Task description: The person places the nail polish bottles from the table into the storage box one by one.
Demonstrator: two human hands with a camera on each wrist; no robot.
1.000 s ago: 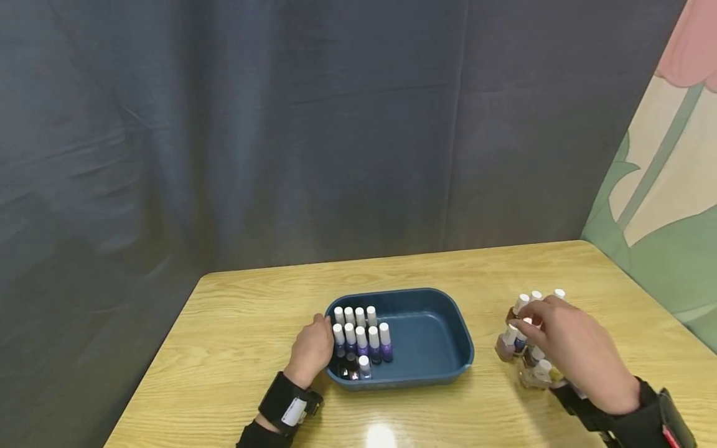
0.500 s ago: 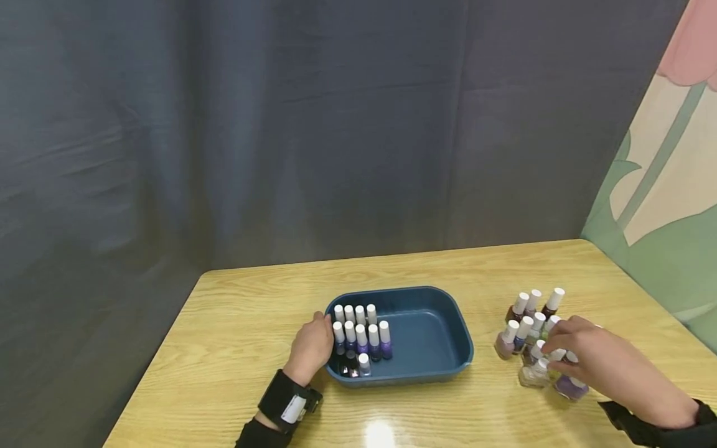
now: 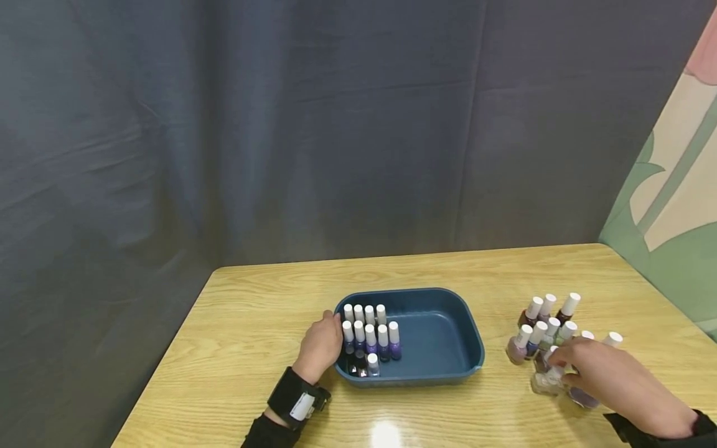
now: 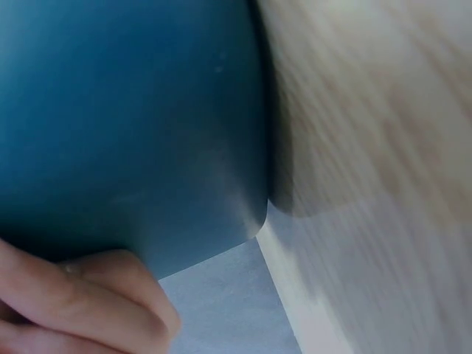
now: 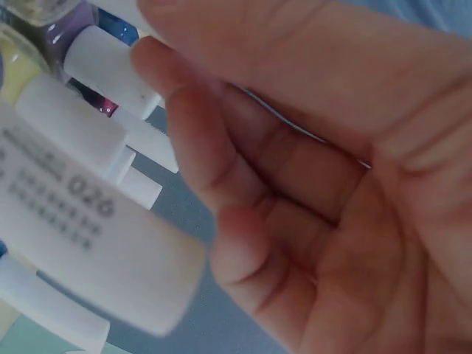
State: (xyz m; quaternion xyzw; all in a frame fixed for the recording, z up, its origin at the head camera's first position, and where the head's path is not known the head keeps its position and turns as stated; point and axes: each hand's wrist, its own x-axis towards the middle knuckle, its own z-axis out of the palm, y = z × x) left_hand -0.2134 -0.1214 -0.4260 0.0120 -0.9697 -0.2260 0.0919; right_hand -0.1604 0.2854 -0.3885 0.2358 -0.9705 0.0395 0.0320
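A dark blue plastic tray (image 3: 442, 336) stands on the table with several white-capped nail polish bottles (image 3: 371, 339) upright in its left part. My left hand (image 3: 320, 345) grips the tray's left rim; in the left wrist view its bent fingers (image 4: 96, 302) lie against the outer wall. At the right, my right hand (image 3: 610, 376) reaches over a cluster of nail polish bottles (image 3: 534, 336). Its thumb and index finger pinch the white cap of a clear nail polish bottle (image 3: 544, 384) at the cluster's front. The palm partly hides the bottles behind it.
A purple bottle (image 3: 582, 397) stands beside the pinched one, partly under the hand. In the right wrist view a white cap (image 5: 103, 221) printed 026 is close to the curled fingers. A dark curtain (image 3: 347, 137) hangs behind the wooden table (image 3: 269, 298).
My right hand has moved from the cluster's far left bottles toward its front right, and its fingers have come down on the clear bottle's cap. The left hand stays on the tray; the view shifts slightly.
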